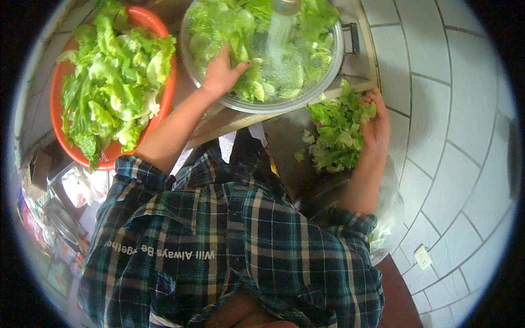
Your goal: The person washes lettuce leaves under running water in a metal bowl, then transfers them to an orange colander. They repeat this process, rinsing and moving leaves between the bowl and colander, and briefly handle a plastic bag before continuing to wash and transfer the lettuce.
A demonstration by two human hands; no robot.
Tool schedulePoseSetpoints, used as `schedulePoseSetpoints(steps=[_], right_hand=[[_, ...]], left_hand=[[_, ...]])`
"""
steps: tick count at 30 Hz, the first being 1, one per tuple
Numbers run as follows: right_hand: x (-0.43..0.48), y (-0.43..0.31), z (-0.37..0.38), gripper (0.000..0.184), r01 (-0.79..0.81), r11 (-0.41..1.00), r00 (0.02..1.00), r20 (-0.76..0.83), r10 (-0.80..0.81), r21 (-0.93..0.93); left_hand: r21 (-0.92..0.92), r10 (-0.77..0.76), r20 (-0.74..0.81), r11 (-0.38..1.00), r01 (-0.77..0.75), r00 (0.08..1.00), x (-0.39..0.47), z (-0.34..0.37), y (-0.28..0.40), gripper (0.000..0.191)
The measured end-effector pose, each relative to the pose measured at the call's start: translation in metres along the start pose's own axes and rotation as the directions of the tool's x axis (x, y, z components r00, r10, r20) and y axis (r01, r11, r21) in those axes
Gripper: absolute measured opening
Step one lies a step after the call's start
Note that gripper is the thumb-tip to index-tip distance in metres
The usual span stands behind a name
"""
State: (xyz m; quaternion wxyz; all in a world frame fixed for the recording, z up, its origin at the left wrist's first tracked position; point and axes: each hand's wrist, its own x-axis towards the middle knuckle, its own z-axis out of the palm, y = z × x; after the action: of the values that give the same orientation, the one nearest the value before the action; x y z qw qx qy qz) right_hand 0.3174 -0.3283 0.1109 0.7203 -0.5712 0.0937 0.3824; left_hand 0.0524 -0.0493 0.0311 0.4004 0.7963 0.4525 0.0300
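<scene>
My left hand (pixel 223 74) reaches over the near rim of a round metal basin (pixel 262 107) and into wet lettuce leaves (pixel 254 84). Its thumb points right, while leaves partly cover the fingers, so its grip is unclear. Water (pixel 281 37) pours from a faucet (pixel 287 6) into the basin. To the right and lower down, my right hand (pixel 376 127) is beside a heap of lettuce trimmings (pixel 338 135), its fingertips at the upper right leaves by the counter corner. Whether those fingers pinch a leaf is hidden by blur.
An orange plastic basket (pixel 170 88) heaped with torn lettuce (pixel 119 78) stands left of the basin. A tiled wall (pixel 430 106) closes off the right side, with a socket (pixel 422 257) low on it. Plastic bags (pixel 84 186) lie at lower left.
</scene>
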Motion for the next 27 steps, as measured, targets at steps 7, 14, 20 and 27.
schedulePoseSetpoints(steps=[7,14,20,27], right_hand=[[0.015,0.016,0.039,0.029,-0.224,0.898,0.932,0.353,0.084,0.379],[-0.015,-0.018,0.019,0.023,-0.051,0.758,0.983,0.103,0.155,-0.65],[-0.001,-0.025,0.008,0.029,0.325,-0.432,0.915,0.396,-0.082,-0.841],[0.118,0.037,0.126,0.049,0.575,-0.179,0.734,0.6,-0.318,-0.798]], left_hand=[[0.147,0.022,0.039,0.989,-0.028,0.999,-0.009,-0.002,0.016,0.08],[0.241,0.083,0.093,0.965,-0.104,0.992,-0.012,-0.001,0.008,0.078],[0.283,0.12,0.174,0.945,-0.166,0.977,-0.019,0.003,0.009,0.072],[0.515,0.019,0.385,0.825,-0.232,0.923,-0.013,0.012,0.003,0.067]])
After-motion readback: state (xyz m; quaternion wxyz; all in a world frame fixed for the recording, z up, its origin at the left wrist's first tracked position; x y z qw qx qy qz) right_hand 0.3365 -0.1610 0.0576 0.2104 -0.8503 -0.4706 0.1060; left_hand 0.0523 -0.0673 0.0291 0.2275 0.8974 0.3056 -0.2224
